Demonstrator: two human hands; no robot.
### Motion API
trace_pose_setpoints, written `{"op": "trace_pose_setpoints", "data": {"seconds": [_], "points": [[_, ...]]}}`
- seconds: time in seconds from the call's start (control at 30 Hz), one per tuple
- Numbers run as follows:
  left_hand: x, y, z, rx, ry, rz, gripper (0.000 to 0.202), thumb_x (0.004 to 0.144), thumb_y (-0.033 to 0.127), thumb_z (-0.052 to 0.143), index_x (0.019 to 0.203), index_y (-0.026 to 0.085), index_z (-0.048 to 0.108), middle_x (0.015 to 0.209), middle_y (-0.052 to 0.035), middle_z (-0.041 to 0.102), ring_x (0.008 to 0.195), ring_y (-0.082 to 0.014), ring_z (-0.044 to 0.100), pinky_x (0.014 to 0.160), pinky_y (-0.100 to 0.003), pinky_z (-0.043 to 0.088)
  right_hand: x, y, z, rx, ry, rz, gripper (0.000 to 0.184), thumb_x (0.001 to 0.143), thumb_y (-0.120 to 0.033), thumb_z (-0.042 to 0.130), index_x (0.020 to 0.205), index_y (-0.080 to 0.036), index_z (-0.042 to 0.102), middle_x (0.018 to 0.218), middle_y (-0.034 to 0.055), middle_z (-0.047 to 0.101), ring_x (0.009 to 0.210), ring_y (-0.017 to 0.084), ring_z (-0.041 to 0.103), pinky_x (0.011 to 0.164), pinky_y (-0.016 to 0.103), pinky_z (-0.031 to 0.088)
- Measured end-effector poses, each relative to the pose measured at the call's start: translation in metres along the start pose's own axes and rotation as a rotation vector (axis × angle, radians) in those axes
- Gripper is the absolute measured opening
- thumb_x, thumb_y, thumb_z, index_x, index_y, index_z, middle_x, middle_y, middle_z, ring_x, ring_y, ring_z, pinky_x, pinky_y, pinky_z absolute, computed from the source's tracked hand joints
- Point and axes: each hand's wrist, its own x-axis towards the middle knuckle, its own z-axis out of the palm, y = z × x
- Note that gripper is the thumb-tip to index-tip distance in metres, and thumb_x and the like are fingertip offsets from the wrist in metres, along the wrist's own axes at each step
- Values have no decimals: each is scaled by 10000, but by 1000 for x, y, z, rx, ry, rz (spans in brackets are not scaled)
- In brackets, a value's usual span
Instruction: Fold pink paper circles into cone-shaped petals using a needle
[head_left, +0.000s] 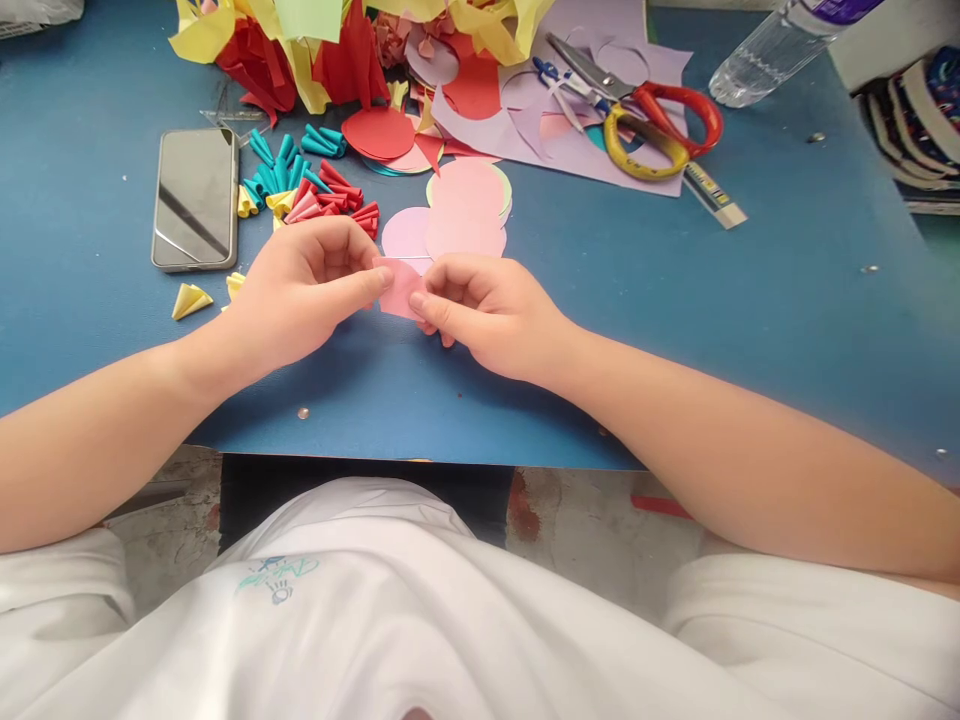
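Pink folded paper piece (398, 285) is pinched btw both hands, just above the blue counter (750, 320), near its front edge, centre of view. Left hand (300, 285) grips the piece's left side w/ thumb on top & fingers curled in. Right hand (484, 312) grips the right/lower side w/ thumb & index tip. Both hands are closed tight on the pink folded paper piece, fingertips almost meeting over it. Only a small part of the piece shows, flat face up twd camera. Top edge runs approx left-right; lower corner points down-right twd the right thumb. Long axis looks approx upper-left to lower-right, but can't tell for sure since fingers cover both ends.

Just behind the hands: stack of pale pink paper circles (465, 205), overlapping. Left of those, heap of small rolled paper cones in teal, red & yellow (315, 190). Grey smartphone (195, 195) lies flat, screen up, left of the heap, long axis front-back. Single yellow paper cone (190, 299) sits near the left wrist, apart from the heap.

Far edge: pile of crumpled yellow & red paper (300, 50) and a lilac paper sheet w/ round cut-outs (525, 145). Scissors w/ red & yellow handles (637, 115) lie on the sheet, blades pointing back-left. Clear plastic bottle (780, 45) is at the far right corner.
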Motion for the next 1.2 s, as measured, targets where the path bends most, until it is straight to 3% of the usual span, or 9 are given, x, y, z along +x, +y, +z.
{"op": "trace_pose_setpoints", "data": {"seconds": [0.1,0.23,0.37,0.5,0.73,0.87,0.93,1.03,1.2], "points": [[-3,5,1,38,-43,-33,195,928,199,840,997,262,669,885,2,755,778,-154,707,685,-327,555,2,5,1,57,77,1,560,972,-797,891,928,-274,695,824,14,730,705,198,649,597,354,538],[-6,4,3,121,-121,-48,303,937,234,817,1220,215,712,846,18,746,733,-156,727,628,-277,535,4,9,2,56,177,-55,504,940,-729,969,992,-283,739,858,16,761,734,204,690,614,356,569],[-8,4,4,99,-95,-124,351,949,197,770,1299,179,753,966,-17,803,800,-180,796,643,-271,575,4,12,3,79,211,-84,452,950,-663,990,1033,-283,758,831,1,762,714,201,716,649,370,615],[-7,6,5,-1,-90,-133,416,870,49,671,1259,144,784,1034,-60,847,889,-184,797,715,-288,594,4,15,4,112,188,-83,462,908,-629,1033,1036,-273,766,872,7,804,760,208,757,663,362,641],[-9,7,6,3,-130,-82,269,940,199,777,1204,164,815,1059,-59,870,991,-221,825,799,-322,643,4,10,2,150,115,-58,421,878,-566,1066,1001,-270,793,973,30,857,860,227,806,699,365,674],[-7,2,5,17,-117,-28,307,915,159,728,1214,155,801,1029,-45,848,978,-217,830,917,-382,688,5,9,1,196,89,-46,464,840,-553,1098,1033,-259,795,995,39,850,905,238,810,699,363,685],[-6,0,4,35,-97,-18,329,879,126,739,1199,182,792,1082,-31,837,944,-192,819,879,-350,675,5,9,3,224,87,-48,511,808,-551,1119,1053,-248,789,1006,44,844,922,240,807,692,355,692],[-5,-2,4,66,-51,-65,286,893,181,840,1151,228,725,1114,-14,815,840,-153,797,691,-283,597,5,9,5,243,110,-65,508,801,-512,1125,1069,-246,786,1018,41,839,917,229,802,696,350,705],[-7,0,5,148,-31,-164,258,909,289,903,965,229,658,840,5,782,721,-144,736,596,-264,491,3,9,7,178,138,-68,477,835,-560,1089,1046,-266,777,975,22,825,885,227,794,793,393,729]]}}
